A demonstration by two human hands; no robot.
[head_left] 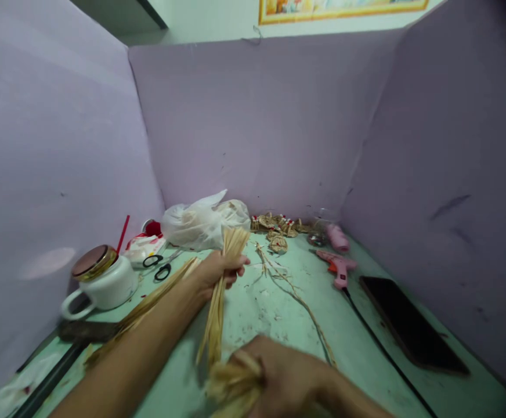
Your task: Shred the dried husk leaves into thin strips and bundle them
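Straw bundle (pixel 215 325): dry, flat, pale-yellow strips, splayed at the ends, over the middle of the smooth green tabletop (pixel 255 313).
Left hand (pixel 220 270): fingers curled, clamped round the bundle's upper part.
Right hand (pixel 283 368): nearer and blurred, closed on a thick, bunched wad (pixel 235 380) of straw; whether wad and bundle join, I cannot tell.
Twisted strand (pixel 299 296): thin, rough, brown, curving right of the bundle.
Plastic bag (pixel 198 223): whitish, crumpled, beyond the left hand.
Glue gun (pixel 339 266): pink, lying on the right.
Mug (pixel 114 284): white, glossy, rounded, on the left.
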